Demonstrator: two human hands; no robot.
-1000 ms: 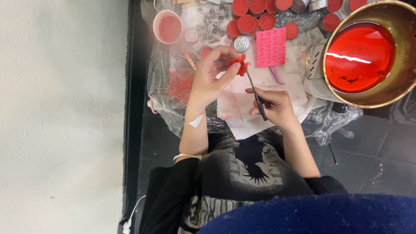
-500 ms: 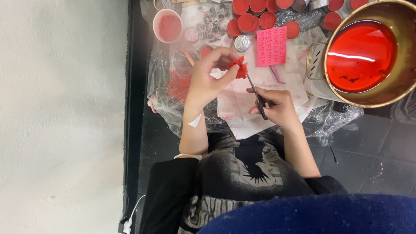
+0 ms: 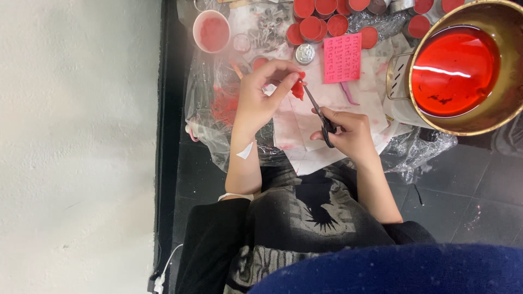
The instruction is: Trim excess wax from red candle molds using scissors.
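My left hand pinches a small red wax piece between thumb and fingertips above a stained white paper. My right hand grips black-handled scissors, and the blade tips touch the red piece. A small white plaster sticks to my left wrist. Both forearms reach out from black sleeves.
A big metal pot of red liquid stands at the right. Several round tins of red wax, a pink cup, a silver tin lid and a pink silicone mould lie beyond my hands. Crinkled clear plastic covers the dark floor.
The hands, red piece and scissors hold nearly the same pose; the scissor tips have edged slightly closer into the red piece.
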